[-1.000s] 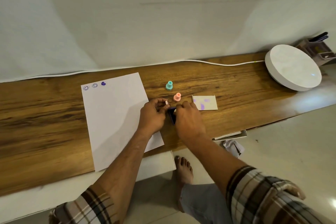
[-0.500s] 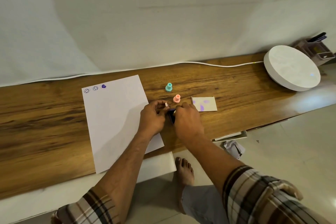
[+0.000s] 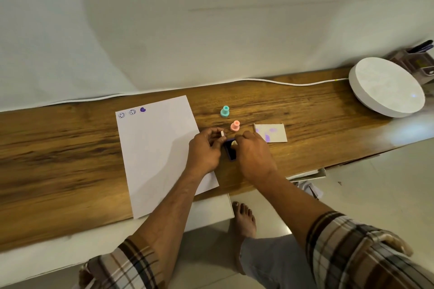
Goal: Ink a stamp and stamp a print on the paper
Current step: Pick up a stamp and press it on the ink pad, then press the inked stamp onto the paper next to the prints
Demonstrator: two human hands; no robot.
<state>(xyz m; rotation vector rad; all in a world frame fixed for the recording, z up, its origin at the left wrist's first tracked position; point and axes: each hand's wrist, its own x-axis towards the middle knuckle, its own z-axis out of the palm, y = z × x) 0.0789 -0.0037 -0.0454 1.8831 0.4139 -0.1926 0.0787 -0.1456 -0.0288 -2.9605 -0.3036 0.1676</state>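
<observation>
Both hands are meeting over a dark ink pad (image 3: pixel 230 151). The left hand (image 3: pixel 204 151) is pinching a small white stamp (image 3: pixel 222 133); the right hand (image 3: pixel 254 156) is gripping the pad's edge. Paper (image 3: pixel 155 145) is lying under the left hand.

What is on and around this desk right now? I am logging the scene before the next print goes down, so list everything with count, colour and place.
paper sheet: 1, white, left of centre on the desk
stamped prints: 3, purple, sheet's far left corner, two smileys and a heart
teal stamp: 1, upright, right of the sheet
pink stamp: 1, upright, just nearer than the teal one
ink pad: 1, dark purple, between the hands
card: 1, pale with purple smudges, right of the pad
round lamp: 1, white, far right
cable: 1, white, along the back edge
desk: 1, brown wood
left hand: pinching a small white piece
right hand: at the pad
bare foot: 1, on the floor
</observation>
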